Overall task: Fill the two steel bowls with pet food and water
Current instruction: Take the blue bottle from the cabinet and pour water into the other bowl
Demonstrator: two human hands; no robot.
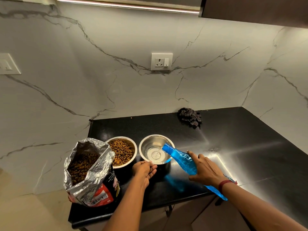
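Black counter (233, 147) bears an open foil bag (90, 172), a tilted blue bottle (181, 160) streaming water into the water bowl (150, 140), and a kibble bowl (125, 165) just left; right hand (205, 170) grips the bottle, left hand (144, 170) holds the water bowl's near rim.

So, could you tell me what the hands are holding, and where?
Right hand grips the blue bottle mid-body; left hand holds the water bowl at its near rim.

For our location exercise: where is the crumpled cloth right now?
Head view: the cloth lies at the back of the black counter against the marble wall, below the socket, behind and right of the water bowl.
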